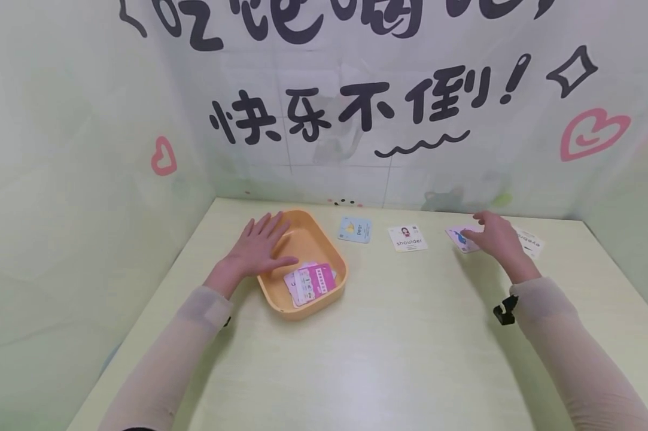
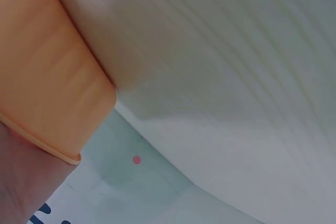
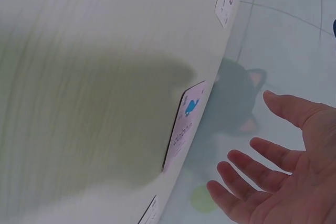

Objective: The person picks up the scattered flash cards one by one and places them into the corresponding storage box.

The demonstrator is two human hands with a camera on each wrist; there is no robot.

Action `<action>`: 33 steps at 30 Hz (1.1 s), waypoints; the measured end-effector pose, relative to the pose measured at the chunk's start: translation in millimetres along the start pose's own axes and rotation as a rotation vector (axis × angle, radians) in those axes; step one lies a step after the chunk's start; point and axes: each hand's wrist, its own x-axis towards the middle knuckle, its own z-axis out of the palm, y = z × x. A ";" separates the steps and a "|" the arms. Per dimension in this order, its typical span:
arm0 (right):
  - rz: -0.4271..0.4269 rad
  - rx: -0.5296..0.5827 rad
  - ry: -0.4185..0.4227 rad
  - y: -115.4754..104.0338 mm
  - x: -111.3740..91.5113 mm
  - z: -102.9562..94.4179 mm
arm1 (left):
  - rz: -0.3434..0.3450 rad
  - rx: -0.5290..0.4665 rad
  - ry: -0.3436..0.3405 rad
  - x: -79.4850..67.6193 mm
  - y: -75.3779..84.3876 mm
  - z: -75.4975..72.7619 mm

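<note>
Dolphin card (image 3: 184, 124) lies flat on the table (image 1: 388, 335), near its far edge, between the shoulder card (image 1: 408, 239) and the eyebrow card (image 1: 531, 244). Right hand (image 1: 498, 239) is poised above it, fingers loosely bent, grasping nothing; the right wrist view shows hand and card apart. Pear card (image 1: 354, 230) lies just beside the tray (image 1: 309, 242). All four table cards are spaced apart in a row, face up, presumably so that each reads on its own. Left hand (image 1: 253, 248) is at the tray's left rim, fingers straight and spread, clutching nothing; judged to be steadying it, though pressure cannot be told. Inside, several loose cards (image 1: 319, 281) overlap at the near end, likely kept together by the sides.
</note>
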 end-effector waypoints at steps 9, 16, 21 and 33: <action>0.052 -0.046 -0.045 14.6 4.3 5.7 | 0.003 0.004 0.003 -1.7 0.6 0.8; 0.084 -0.145 -0.128 19.8 5.3 10.1 | -0.004 0.018 0.001 -1.3 0.9 1.0; 0.145 -0.168 -0.142 24.3 6.3 18.4 | 0.002 0.017 0.001 0.6 0.0 2.4; 0.176 -0.092 -0.084 19.7 8.8 23.9 | 0.008 0.019 -0.007 5.3 -7.6 1.5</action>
